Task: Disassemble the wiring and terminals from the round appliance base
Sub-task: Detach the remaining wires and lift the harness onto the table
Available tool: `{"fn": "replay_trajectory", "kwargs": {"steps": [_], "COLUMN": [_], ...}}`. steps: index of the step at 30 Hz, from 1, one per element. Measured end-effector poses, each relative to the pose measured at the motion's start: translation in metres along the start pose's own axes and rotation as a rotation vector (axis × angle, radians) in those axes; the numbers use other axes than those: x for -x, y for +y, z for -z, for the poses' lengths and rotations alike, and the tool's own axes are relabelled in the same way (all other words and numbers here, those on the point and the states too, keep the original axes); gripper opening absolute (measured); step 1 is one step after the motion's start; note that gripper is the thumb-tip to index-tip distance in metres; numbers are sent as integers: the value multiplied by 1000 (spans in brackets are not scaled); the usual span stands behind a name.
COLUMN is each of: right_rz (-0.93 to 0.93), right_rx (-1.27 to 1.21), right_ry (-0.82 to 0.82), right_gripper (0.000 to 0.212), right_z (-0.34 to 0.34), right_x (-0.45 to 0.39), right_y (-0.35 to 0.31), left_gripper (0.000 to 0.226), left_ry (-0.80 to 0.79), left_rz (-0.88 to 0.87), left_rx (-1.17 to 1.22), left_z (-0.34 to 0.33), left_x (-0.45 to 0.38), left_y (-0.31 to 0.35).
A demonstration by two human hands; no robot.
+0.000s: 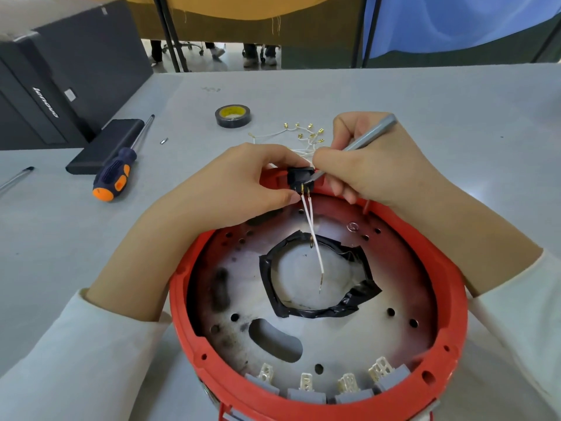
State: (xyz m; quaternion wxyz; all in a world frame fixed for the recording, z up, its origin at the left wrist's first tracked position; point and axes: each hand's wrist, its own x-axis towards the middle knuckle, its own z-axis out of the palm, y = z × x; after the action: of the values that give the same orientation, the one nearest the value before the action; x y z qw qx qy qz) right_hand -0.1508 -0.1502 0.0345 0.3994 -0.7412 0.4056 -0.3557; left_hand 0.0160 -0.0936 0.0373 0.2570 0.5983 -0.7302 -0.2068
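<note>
- left hand (243, 180): bare, no glove, no ring or watch visible
- right hand (379, 168): bare too, short plain nails
- left sleeve (76, 360): white/off-white long sleeve, soft knit, cuff pushed back to mid-forearm
- right sleeve (522, 314): same white fabric, same pushed-back cuff

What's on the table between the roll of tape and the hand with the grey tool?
In the head view, a loose bunch of thin white wires with gold ends lies between the tape roll and the right hand.
</note>
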Motion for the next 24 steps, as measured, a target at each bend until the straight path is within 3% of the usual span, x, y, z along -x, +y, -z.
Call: {"fn": "replay_trajectory", "kwargs": {"steps": [24], "right_rz": [-79], "right_rx": [1], "right_ry": [-57], "right_gripper": [25], "right_z": [1], "right_x": [-6], "right_y": [-7], "left_gripper": [32], "left_ry": [-10], "left_rz": [6], "left_rx": [-21], "left_z": [0], "left_x": [1], "left_y": [2]}}
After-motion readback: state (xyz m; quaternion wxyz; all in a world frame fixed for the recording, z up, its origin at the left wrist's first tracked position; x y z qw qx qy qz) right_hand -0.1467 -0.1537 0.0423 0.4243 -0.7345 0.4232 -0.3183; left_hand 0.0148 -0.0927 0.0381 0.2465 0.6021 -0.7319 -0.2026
